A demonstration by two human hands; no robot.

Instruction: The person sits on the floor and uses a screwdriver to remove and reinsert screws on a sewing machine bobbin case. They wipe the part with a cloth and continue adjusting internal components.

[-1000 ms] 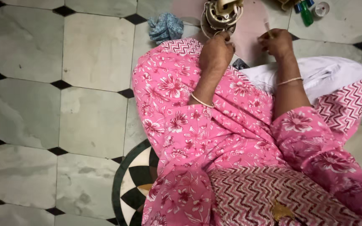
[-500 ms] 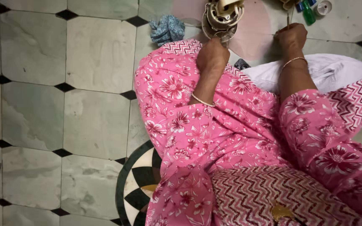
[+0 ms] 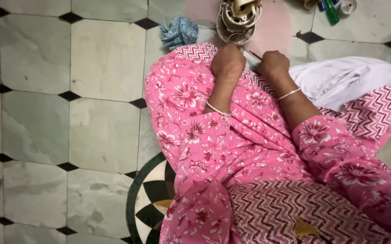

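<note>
I sit on a tiled floor in pink flowered clothes with one knee raised. My left hand rests on that knee, fingers curled at the lower rim of a round metal device standing on the floor just beyond. My right hand is close beside it, shut on a thin stick-like tool whose tip points toward the device. Both wrists wear thin bangles. The fingertips of both hands are hidden.
A crumpled blue cloth lies left of the device. A green bottle and a small white cap sit at the top right. White fabric covers my right leg. A round black-and-white patterned inlay marks the floor by my hip.
My right hand has come back from the upper right, near the bottles, down and left to sit beside my left hand. The left hand has stayed at the device's rim.
</note>
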